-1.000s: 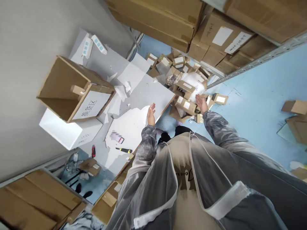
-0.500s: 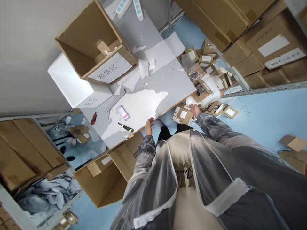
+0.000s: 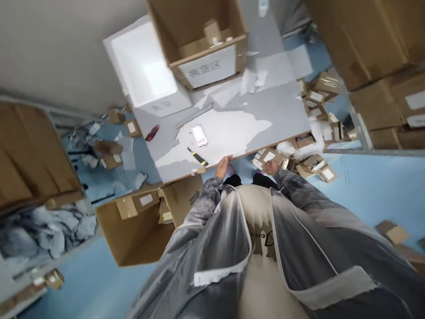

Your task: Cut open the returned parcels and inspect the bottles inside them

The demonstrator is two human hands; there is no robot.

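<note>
A: Anything in the left hand (image 3: 222,168) or right hand (image 3: 271,167)?

B: Nope, empty as far as visible. Left fingers loosely extended, right by the front edge of the tabletop (image 3: 285,110); can't tell about actual contact. Right fingers uncurled too, kinda blurry, with a labelled carton (image 3: 267,154) just past them, seemingly lower down.

A: And the cutter (image 3: 198,157)?

B: Lying loose, just left of the left fingers. Phone-like thing (image 3: 199,135), pixelated, farther out past the cutter.

A: Tips?

B: For working at that edge, probably best to keep fingers flat and relaxed, look before gripping, and steer wide of the cutter's ends.
</note>
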